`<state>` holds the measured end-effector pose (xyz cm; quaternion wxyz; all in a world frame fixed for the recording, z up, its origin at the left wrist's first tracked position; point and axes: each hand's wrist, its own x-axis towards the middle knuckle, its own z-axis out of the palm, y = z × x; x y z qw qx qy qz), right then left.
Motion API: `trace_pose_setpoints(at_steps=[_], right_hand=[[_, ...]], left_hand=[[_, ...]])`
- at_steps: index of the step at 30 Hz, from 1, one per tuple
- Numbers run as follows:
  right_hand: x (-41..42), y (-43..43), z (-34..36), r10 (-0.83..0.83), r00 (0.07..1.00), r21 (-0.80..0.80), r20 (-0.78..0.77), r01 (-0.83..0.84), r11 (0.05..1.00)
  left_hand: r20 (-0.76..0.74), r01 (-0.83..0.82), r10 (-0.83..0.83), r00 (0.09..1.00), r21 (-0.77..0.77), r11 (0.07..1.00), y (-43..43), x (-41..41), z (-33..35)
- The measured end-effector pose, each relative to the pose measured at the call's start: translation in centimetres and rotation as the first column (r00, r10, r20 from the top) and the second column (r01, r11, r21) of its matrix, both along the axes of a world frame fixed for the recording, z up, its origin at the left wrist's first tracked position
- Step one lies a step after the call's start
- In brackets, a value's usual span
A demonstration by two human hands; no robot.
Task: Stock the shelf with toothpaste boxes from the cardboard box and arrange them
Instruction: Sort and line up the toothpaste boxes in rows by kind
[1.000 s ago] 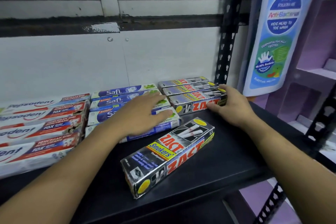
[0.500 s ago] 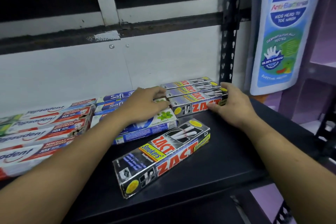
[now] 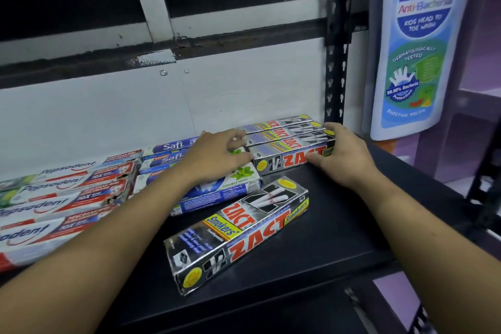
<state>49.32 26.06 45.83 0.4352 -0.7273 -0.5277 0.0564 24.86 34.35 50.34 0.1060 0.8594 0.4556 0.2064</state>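
Three silver Zact toothpaste boxes (image 3: 287, 144) lie side by side at the back right of the black shelf (image 3: 339, 225). My left hand (image 3: 217, 154) clasps their left ends, my right hand (image 3: 341, 154) their right ends, so the row is squeezed between both hands. A loose Zact box (image 3: 238, 233) lies askew near the shelf's front. Blue Safi boxes (image 3: 173, 154) sit left of the Zact row, partly under my left arm. Red-and-white Pepsodent boxes (image 3: 62, 198) fill the left. The cardboard box is out of view.
A black perforated upright (image 3: 337, 62) stands just behind my right hand. A large blue-and-white body wash cut-out (image 3: 417, 49) hangs to the right, with purple shelving (image 3: 474, 116) behind it. A white wall (image 3: 135, 111) backs the shelf.
My left hand has slid right off the Safi boxes onto the left ends of the Zact row. My right hand has stayed at the row's right end. The camera view has shifted slightly.
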Motion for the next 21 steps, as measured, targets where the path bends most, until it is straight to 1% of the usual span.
trace_pose_setpoints(at_steps=[13, 14, 18, 21], right_hand=[[-0.10, -0.01, 0.08, 0.000, 1.000, -0.010, -0.013, 0.000, 1.000], [-0.12, -0.01, 0.10, -0.004, 1.000, -0.012, -0.007, 0.004, 1.000], [-0.14, -0.04, 0.13, -0.007, 1.000, -0.015, 0.014, 0.007, 1.000], [-0.27, -0.18, 0.29, -0.003, 0.999, -0.019, 0.032, 0.004, 1.000]], left_hand=[[0.014, 0.032, -0.031, 0.999, -0.045, 0.998, 0.05, -0.17, 0.17], [0.017, 0.036, -0.036, 0.999, -0.037, 0.999, -0.03, -0.23, 0.21], [-0.012, 0.039, -0.039, 0.999, 0.074, 0.996, -0.46, -0.12, 0.32], [0.011, 0.051, -0.052, 0.999, 0.061, 0.997, -0.33, -0.02, 0.25]])
